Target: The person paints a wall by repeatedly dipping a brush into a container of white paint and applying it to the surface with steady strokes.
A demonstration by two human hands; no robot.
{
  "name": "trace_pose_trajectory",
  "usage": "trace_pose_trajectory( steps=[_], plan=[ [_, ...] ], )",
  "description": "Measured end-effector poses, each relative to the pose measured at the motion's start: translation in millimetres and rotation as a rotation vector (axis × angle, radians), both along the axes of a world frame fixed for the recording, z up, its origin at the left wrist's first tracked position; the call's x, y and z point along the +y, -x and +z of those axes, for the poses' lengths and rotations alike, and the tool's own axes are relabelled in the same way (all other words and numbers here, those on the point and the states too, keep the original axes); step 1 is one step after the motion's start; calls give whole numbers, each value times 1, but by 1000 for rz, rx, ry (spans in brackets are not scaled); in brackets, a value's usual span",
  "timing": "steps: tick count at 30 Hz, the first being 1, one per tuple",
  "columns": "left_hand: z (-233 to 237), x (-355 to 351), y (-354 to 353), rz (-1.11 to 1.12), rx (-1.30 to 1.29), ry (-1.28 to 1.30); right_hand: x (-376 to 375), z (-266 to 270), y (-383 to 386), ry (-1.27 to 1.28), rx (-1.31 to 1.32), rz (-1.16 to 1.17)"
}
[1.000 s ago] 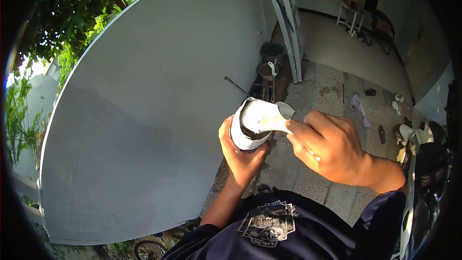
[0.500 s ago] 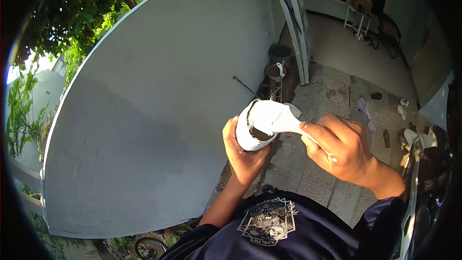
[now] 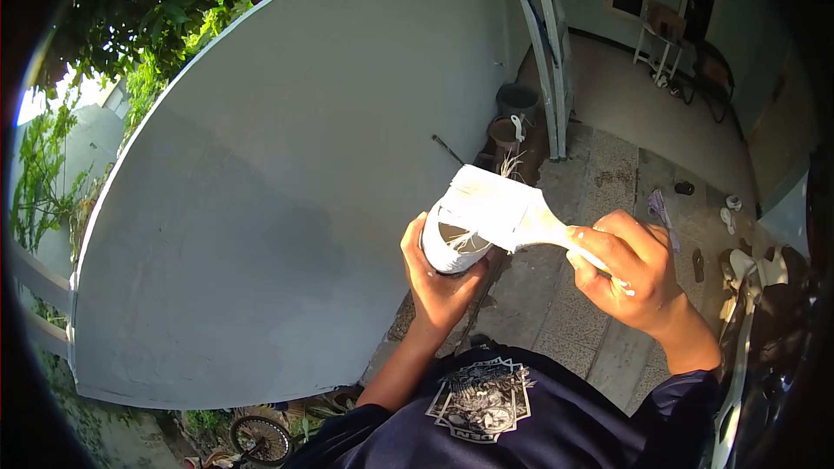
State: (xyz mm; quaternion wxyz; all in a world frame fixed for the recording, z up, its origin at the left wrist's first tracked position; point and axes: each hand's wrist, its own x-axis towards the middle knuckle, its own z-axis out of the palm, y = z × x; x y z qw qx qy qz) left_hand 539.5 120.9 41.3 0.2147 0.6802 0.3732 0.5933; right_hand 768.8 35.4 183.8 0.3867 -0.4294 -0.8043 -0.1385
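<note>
My left hand [image 3: 434, 282] is wrapped round a small paint-smeared can [image 3: 446, 254], its open top tilted up toward me. Over the can's mouth, overlapping its far rim in this view, is a wide white paintbrush [image 3: 495, 204] with bright, sunlit bristles. Some stray bristles hang down across the opening. The brush handle is pinched between the thumb and fingers of my right hand [image 3: 630, 269], which has white paint spots on it. Part of the can's inside is hidden behind the brush head.
A grey wall [image 3: 261, 208] curves along my left. A ladder [image 3: 547, 61] leans ahead, beside buckets [image 3: 518, 102] at the wall's foot. Slippers [image 3: 685, 188] and a cloth [image 3: 658, 206] lie on the paved floor [image 3: 556, 295]. A motorbike [image 3: 764, 313] stands at right; a bicycle wheel [image 3: 261, 440] shows below.
My right hand has moved slightly right with the brush, and the brush head has lifted and turned to show its broad side. The left hand still holds the can.
</note>
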Motion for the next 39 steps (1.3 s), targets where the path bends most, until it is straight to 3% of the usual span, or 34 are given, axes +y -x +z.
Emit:
trace_pose_trajectory(
  steps=[4, 7, 11, 13, 15, 17, 19, 23, 24, 27, 29, 31, 34, 39],
  plan=[
    [-9, 0, 9, -48, -91, 48, 5, -13, 1, 0, 68, 42],
    [-11, -2, 23, 141, 49, 40, 11, -23, 6, 70, 185, 47],
    [-14, -18, 62, 198, -149, 172, 26, -45, 20, 242, 325, 123],
    [-22, -26, 86, 300, -129, 182, 37, -62, 26, 485, 476, 128],
    [-31, -36, 112, 460, -54, 164, 57, -101, 41, 473, 587, 186],
    [-35, -48, 134, 532, -30, 158, 77, -139, 52, 862, 875, 263],
    [-34, -61, 152, 594, -108, 209, 95, -174, 81, 1020, 1132, 384],
    [-49, -80, 193, 732, -107, 240, 127, -203, 121, 1330, 1221, 447],
    [-44, -83, 197, 743, -117, 247, 136, -200, 130, 1329, 1216, 465],
    [-42, -89, 212, 800, -73, 233, 171, -176, 158, 881, 962, 424],
    [-40, -88, 219, 800, -100, 214, 205, -138, 170, 432, 680, 465],
    [-36, -86, 225, 803, -45, 207, 218, -75, 182, 331, 494, 408],
    [-43, -81, 239, 748, -71, 191, 235, -23, 211, 146, 471, 398],
    [-50, -62, 266, 585, -80, 151, 245, 33, 278, -27, 457, 338]
  ],
)
